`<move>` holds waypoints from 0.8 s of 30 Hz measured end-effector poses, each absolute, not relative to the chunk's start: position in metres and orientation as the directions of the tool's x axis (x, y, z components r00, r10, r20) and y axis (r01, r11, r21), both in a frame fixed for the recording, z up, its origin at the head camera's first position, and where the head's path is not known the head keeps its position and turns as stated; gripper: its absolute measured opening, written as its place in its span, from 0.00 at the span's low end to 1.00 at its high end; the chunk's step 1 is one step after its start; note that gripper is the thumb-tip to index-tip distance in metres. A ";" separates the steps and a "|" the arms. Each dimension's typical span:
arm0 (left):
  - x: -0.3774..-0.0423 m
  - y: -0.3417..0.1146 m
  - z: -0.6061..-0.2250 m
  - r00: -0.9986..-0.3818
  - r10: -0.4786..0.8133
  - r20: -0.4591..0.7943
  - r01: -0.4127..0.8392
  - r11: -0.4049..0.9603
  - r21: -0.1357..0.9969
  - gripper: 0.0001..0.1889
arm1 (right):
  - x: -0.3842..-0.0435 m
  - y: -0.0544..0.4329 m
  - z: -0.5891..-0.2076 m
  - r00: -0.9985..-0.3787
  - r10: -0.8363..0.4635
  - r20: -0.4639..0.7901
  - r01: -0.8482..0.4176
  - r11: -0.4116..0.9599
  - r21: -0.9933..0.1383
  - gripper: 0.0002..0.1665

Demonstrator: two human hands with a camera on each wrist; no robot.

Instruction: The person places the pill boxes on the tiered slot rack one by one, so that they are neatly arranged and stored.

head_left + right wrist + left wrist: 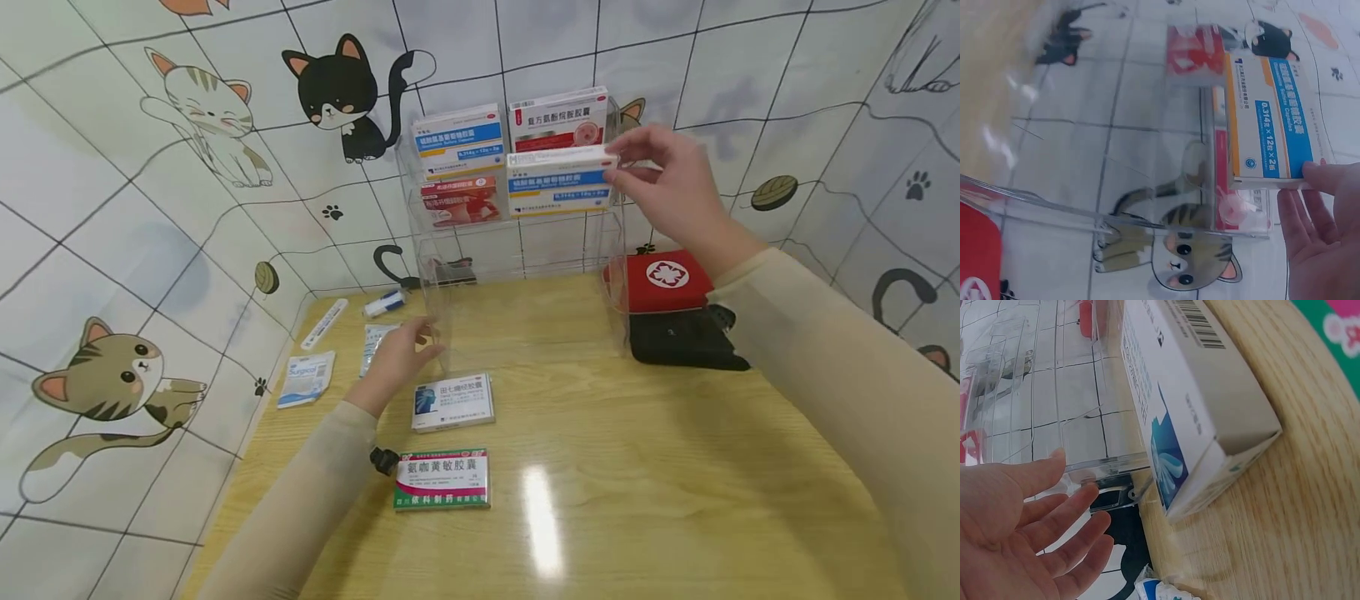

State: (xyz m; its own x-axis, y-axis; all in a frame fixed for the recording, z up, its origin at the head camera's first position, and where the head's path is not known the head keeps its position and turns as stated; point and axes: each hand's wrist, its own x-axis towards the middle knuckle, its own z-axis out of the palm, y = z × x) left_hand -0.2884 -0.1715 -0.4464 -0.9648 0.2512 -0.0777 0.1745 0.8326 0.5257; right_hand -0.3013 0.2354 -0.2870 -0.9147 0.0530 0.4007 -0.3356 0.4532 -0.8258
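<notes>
My right hand (667, 179) pinches the right end of a white medicine box (561, 183) with blue and orange bands, between thumb and fingers. In the right wrist view this box (1275, 119) is in front of the clear acrylic rack (1166, 219), partly covering a red-and-white box (1222, 200). On the rack are a similar blue-banded box (459, 143), the red-and-white box (558, 121) and a red box (461, 202). Beside the rack's left leg, my left hand (397, 358) has relaxed fingers and holds nothing; whether it touches the rack I cannot tell.
A white box (453, 402) and a green-and-white box (442, 481) lie on the wooden table (637, 500). At left are a Surgical packet (306, 379), another packet (373, 346), a white strip (325, 323) and a small tube (384, 302). A red pouch (660, 287) sits on a black case (682, 340).
</notes>
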 end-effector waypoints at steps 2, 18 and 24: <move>-0.288 -0.173 -0.446 -0.966 0.249 -0.067 0.178 0.832 0.525 0.31 | -0.314 0.233 -0.275 -0.906 0.058 0.419 -0.348 0.460 -0.817 0.18; -0.289 -0.172 -0.445 -0.965 0.250 -0.078 0.171 0.829 0.533 0.31 | -0.361 0.228 -0.276 -0.880 0.113 0.462 -0.351 0.501 -0.791 0.17; -0.288 -0.171 -0.444 -0.964 0.250 -0.087 0.166 0.827 0.537 0.31 | -0.356 0.227 -0.283 -0.877 0.107 0.469 -0.336 0.563 -0.755 0.17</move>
State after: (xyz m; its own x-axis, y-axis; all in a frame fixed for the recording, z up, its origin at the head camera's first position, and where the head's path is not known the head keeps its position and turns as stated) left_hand -0.2884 -0.1706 -0.4444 -0.9644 0.2498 -0.0869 0.1659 0.8272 0.5368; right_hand -0.3562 0.2269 -0.2834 -0.8765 0.1071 0.4693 -0.3356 0.5630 -0.7553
